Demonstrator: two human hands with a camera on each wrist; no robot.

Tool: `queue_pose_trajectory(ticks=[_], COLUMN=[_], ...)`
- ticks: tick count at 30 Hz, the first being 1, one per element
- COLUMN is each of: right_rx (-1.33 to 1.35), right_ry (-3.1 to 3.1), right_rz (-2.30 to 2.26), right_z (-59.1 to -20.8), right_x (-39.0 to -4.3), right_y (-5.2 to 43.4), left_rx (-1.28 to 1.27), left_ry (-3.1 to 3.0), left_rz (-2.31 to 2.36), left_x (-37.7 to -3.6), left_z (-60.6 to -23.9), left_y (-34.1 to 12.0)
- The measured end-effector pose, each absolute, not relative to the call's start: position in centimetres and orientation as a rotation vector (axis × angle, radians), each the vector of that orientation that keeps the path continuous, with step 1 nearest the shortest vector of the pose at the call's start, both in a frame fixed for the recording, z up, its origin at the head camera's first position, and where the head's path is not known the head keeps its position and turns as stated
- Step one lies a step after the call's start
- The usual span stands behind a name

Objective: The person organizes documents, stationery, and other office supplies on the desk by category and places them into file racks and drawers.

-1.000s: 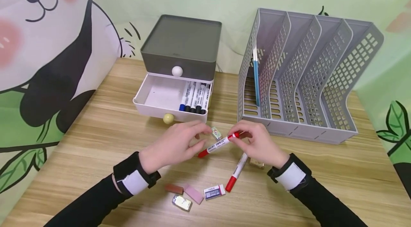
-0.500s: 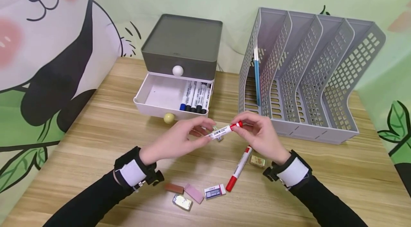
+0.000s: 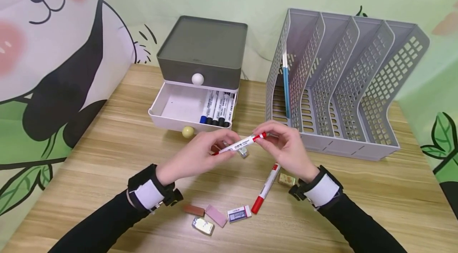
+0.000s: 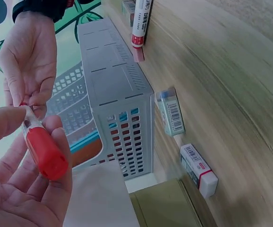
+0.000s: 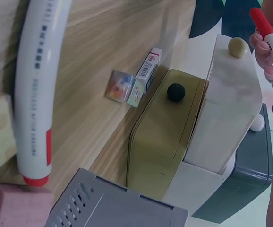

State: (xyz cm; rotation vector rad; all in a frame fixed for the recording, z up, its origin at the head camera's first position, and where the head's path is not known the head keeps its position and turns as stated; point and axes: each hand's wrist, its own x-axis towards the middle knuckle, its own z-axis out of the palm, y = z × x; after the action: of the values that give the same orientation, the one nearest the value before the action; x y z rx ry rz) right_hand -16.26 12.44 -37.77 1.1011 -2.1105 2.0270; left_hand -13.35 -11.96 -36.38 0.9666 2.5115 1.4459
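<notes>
A white whiteboard marker (image 3: 234, 146) with red ends is held slanted above the table, between both hands. My left hand (image 3: 200, 152) pinches its lower left end between thumb and fingers; the left wrist view shows the red cap (image 4: 47, 153) poking out toward the camera. At the other red end, my right hand (image 3: 288, 147) grips with thumb and fingertips. Below the right hand lies a second red marker (image 3: 266, 187) on the table. Partly hidden behind the held marker is a small eraser (image 3: 244, 152). Another eraser (image 3: 287, 179), yellowish, lies beside the second marker.
A pulled-out white drawer (image 3: 168, 121) of the grey-topped drawer box (image 3: 204, 42) holds several markers along its right side. Right of it stands a grey file rack (image 3: 354, 143) with thin blue books (image 3: 286, 86). Several erasers, including a pink one (image 3: 216, 216), lie near the front.
The marker has been lifted off the table by my right hand. My left hand has closed on its other end, and the marker has tilted slightly and shifted left.
</notes>
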Motion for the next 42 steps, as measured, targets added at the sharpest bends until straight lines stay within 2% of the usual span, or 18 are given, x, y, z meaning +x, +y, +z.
queue_pose_trajectory(ticks=[7,19,33,42], right_rx=[1.098,0.929,1.261,1.303], right_ry=[-2.115,-2.18,-2.518,-2.521], right_rz=[2.011,1.802,0.937,0.828], right_z=[-37.5,-37.3,-37.6,-37.9], right_x=[-16.3,-16.9,-17.6,-17.6], right_y=[11.9,10.2,7.2,6.8], left_rx=[0.994,0.926,0.866,0.667], left_ry=[2.588,2.806,3.122,3.125], left_rz=[1.437,1.355,0.954,0.791], left_x=[-13.1,-13.3,-15.3,-17.1], left_z=[-36.1,-34.1,-32.8,-32.2], left_y=[-12.4,-15.7,-18.7,-18.4])
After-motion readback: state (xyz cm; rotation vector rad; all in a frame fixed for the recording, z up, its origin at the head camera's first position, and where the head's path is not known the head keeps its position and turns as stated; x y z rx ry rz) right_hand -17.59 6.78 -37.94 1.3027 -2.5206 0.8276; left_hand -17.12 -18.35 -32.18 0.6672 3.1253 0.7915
